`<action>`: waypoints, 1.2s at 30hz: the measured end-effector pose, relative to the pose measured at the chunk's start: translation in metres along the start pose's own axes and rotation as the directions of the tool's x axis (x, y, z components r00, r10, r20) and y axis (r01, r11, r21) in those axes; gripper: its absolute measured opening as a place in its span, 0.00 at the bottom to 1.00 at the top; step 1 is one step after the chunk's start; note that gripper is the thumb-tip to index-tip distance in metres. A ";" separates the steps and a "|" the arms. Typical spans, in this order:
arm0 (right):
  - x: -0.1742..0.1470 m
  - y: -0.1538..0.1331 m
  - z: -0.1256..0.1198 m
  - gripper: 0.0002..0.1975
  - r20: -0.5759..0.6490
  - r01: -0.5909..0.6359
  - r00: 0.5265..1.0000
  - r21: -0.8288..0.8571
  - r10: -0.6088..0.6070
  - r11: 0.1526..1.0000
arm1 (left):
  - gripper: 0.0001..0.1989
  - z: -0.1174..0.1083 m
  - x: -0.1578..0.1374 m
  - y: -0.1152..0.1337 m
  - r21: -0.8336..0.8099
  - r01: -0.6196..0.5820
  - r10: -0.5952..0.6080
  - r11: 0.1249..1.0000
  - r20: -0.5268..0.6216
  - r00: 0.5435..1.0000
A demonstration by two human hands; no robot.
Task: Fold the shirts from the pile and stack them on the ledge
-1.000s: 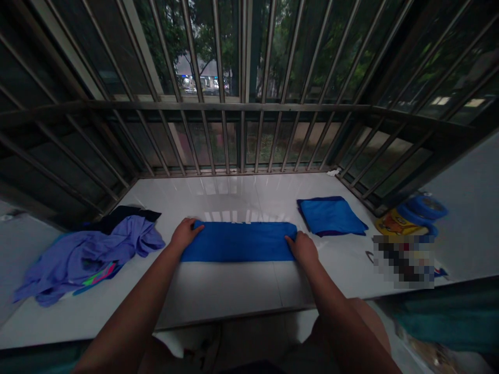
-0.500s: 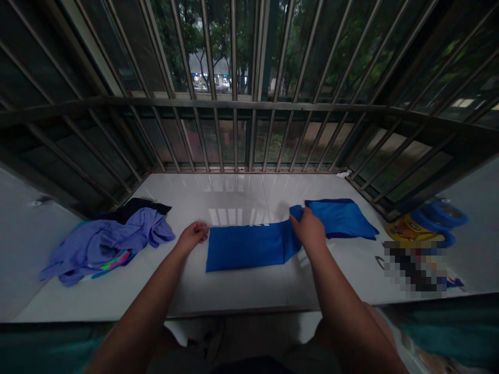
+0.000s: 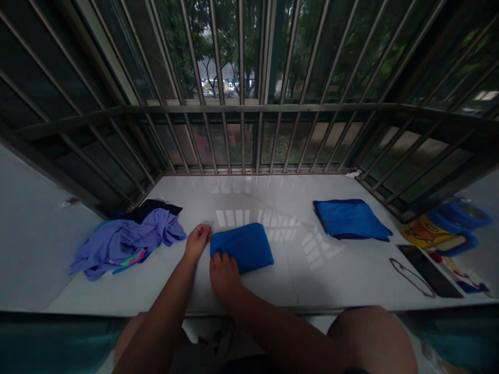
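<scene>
Both hands press the folded cloth (image 3: 242,246) mid-tabletop (image 3: 296,270): left hand (image 3: 197,241) flat at its edge, right hand (image 3: 223,272) clenched on its corner. Purple clothes (image 3: 125,240) lie left, another folded cloth (image 3: 351,219) right.

Both forearms are bare to the lower frame edge; no sleeves visible. Left hand (image 3: 197,241) and right hand (image 3: 223,274): no rings, gloves or watch. Bare knee at 5 o'clock.

I am viewing through one head-worn camera, looking forward and down over the white bench (image 3: 312,270) toward the barred window (image 3: 249,104); dim light is probably blurring far corners.
</scene>
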State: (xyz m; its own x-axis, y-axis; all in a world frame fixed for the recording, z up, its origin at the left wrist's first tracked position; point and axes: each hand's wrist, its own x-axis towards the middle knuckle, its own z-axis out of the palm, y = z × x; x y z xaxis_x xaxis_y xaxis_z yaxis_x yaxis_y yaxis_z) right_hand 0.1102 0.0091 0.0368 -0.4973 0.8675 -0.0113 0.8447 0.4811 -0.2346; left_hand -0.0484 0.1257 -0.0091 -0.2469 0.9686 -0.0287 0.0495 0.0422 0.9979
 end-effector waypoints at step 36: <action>-0.159 0.228 -0.101 0.21 0.131 -0.528 0.756 0.700 0.641 0.481 | 0.16 0.015 -0.014 0.012 0.601 -0.176 0.152 0.780 0.092 0.984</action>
State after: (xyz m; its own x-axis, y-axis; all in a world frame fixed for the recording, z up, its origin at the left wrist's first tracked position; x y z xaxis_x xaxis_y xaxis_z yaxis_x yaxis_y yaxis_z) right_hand 0.4018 -0.0063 0.0832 0.1396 0.9480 -0.2860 0.5300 -0.3155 -0.7871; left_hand -0.0302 0.1164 0.0021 -0.1461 0.9823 0.1176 0.6636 0.0091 0.7480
